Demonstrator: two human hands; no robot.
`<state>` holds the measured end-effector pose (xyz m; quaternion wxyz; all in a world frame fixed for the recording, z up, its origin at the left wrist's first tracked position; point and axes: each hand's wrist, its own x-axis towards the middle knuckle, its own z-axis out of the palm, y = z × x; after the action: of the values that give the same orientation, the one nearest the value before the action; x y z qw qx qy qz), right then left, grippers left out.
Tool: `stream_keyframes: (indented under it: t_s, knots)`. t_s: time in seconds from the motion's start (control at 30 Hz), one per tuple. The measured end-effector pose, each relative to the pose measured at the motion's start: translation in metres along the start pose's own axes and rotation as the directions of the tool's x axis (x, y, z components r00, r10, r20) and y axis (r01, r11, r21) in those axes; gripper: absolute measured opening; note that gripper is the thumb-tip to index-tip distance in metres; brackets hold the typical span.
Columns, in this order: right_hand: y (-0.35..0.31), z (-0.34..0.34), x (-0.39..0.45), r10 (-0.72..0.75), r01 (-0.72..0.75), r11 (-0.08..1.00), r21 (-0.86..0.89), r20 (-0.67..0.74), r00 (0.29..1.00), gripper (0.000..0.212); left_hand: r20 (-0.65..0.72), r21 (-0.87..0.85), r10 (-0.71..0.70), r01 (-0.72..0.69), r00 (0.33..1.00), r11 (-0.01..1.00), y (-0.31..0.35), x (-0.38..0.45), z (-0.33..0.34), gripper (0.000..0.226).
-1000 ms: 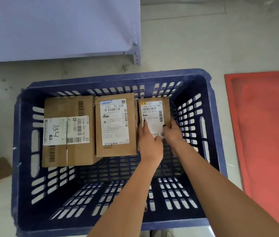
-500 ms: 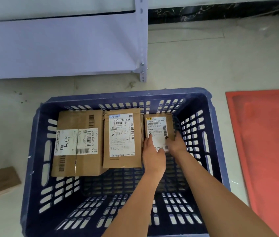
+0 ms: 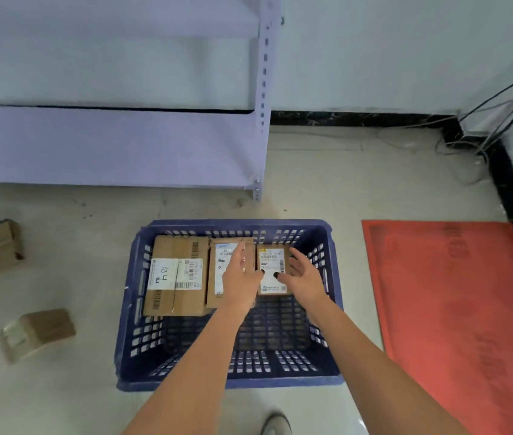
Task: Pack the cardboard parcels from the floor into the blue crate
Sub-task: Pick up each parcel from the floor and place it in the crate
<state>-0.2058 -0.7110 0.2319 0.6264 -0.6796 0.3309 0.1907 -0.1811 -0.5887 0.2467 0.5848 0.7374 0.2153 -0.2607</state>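
three parcels point(image 3: 175, 274) were counted side by side along the far wall of the one crate point(image 3: 129, 309), labels up, long axes running near to far. three more parcels point(image 3: 40, 332) were seen on the floor at left. the left hand point(image 3: 242, 279) and right hand point(image 3: 304, 277) were held above the smallest parcel point(image 3: 272, 271), fingers straight, loosely spread, nothing gripped.

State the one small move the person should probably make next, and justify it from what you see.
Probably reach the left hand toward the taped parcel on the floor. Three parcels already sit along the blue crate's far wall, both hands hover open and hold nothing, the right hand over the small parcel, and parcels remain outside.
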Motion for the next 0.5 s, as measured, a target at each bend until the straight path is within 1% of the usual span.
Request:
stream_keyframes:
  t_s: [0.1,0.2,0.3,0.4,0.5]
  knots:
    - [-0.031,0.027,-0.024,-0.031,0.031,0.999,-0.032,0.025,0.999,0.074,-0.007,-0.033,0.013,-0.014,1.0,0.999,0.019,-0.017,-0.04,0.073]
    - [-0.053,0.066,-0.043,-0.06,0.063,0.997,-0.043,0.055,0.997,0.074,-0.044,-0.053,0.032,-0.034,0.999,0.998,0.024,-0.029,-0.088,0.074]
    - [-0.065,0.114,-0.06,-0.071,0.075,0.996,-0.038,0.091,0.993,0.073,-0.073,-0.087,0.044,-0.05,0.996,0.995,0.014,-0.035,-0.143,0.072]
    - [-0.066,0.17,-0.077,-0.089,0.097,0.993,-0.063,0.117,0.989,0.075,-0.086,-0.164,0.055,-0.068,0.995,0.984,-0.004,-0.036,-0.205,0.071]
    - [-0.061,0.235,-0.096,-0.052,0.063,0.995,-0.073,0.146,0.988,0.074,-0.088,-0.232,0.022,-0.042,0.996,0.972,-0.025,-0.042,-0.273,0.071]
